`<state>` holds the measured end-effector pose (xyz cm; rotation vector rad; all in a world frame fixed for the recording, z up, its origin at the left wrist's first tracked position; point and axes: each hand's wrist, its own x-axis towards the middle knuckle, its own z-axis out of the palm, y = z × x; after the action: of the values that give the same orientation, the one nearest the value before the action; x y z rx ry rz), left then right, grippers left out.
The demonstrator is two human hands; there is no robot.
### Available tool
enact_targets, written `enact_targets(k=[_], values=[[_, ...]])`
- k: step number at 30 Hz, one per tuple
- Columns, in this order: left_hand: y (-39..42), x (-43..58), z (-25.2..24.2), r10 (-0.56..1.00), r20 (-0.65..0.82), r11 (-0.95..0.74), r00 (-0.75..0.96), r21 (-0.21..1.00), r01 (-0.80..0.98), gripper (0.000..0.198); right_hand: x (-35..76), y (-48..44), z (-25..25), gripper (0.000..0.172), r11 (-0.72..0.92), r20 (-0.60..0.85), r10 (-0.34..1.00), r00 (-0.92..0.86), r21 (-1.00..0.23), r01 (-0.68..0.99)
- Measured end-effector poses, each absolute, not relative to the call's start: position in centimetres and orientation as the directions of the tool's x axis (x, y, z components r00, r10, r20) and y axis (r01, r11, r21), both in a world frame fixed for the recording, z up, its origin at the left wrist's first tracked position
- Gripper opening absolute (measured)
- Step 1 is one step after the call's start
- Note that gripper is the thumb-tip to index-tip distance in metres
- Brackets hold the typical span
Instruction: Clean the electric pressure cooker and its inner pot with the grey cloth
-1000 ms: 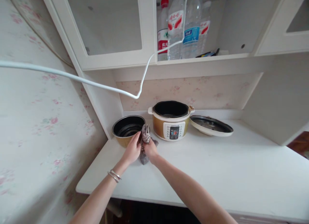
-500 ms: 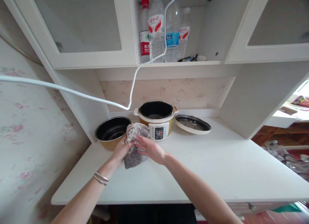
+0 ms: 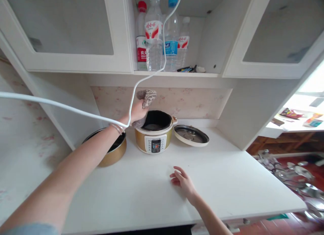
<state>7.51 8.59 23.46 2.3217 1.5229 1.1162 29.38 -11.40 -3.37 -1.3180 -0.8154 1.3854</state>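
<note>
My left hand is closed around a grey-brown patterned cloth, raised at the left rear of the electric cooker. Part of the cloth hangs down by the cooker's rim; whether it touches is unclear. The cooker has a gold body, a white control panel and a black inside, with its top uncovered. Over the counter in front of it, my right hand holds nothing, fingers apart and slightly curled. To the left stands a gold pot with a dark inside, partly hidden by my left forearm. A round lid lies underside up at the cooker's right.
Several plastic bottles stand on the open shelf above. A white cable hangs across the view, before my left arm. The white counter ends at a side panel and a wallpapered back. Glassware stands low at the right.
My left hand has lifted the cloth up and back, from the counter front to the cooker's rear left. My right hand has let go of the cloth and moved right and toward me.
</note>
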Motion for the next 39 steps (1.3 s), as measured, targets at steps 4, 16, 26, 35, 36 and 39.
enact_targets(k=[4, 16, 26, 35, 36, 39], values=[[11.4, 12.7, 20.8, 0.823, 0.187, -0.561, 0.537, 0.420, 0.714, 0.027, 30.0, -12.6, -4.9, 0.044, -0.139, -0.176, 0.958, 0.225, -0.975, -0.171], [17.8, 9.7, 18.2, 0.686, -0.305, -0.687, 0.661, 0.027, 0.726, 0.009, 29.1, -12.0, -5.8, 0.045, -0.129, -0.075, 0.979, 0.191, -0.948, 0.290], [21.5, 12.9, 14.8, 0.440, -0.108, -0.898, 0.892, -0.073, 0.434, 0.031, 29.1, -11.7, -6.1, 0.037, -0.075, -0.009, 0.982, 0.187, -0.934, 0.349], [21.6, 11.2, 15.4, 0.604, -0.015, -0.788, 0.797, -0.161, 0.595, 0.021, 29.0, -11.8, -5.6, 0.035, -0.084, -0.014, 0.979, 0.202, -0.936, 0.343], [21.5, 10.6, 15.5, 0.636, -0.005, -0.762, 0.772, -0.163, 0.627, 0.017, 29.0, -11.8, -5.6, 0.035, -0.090, -0.022, 0.979, 0.205, -0.940, 0.330], [21.0, 9.7, 15.7, 0.712, 0.007, -0.696, 0.702, -0.125, 0.707, 0.006, 29.1, -11.8, -5.5, 0.034, -0.110, -0.049, 0.977, 0.208, -0.950, 0.293]])
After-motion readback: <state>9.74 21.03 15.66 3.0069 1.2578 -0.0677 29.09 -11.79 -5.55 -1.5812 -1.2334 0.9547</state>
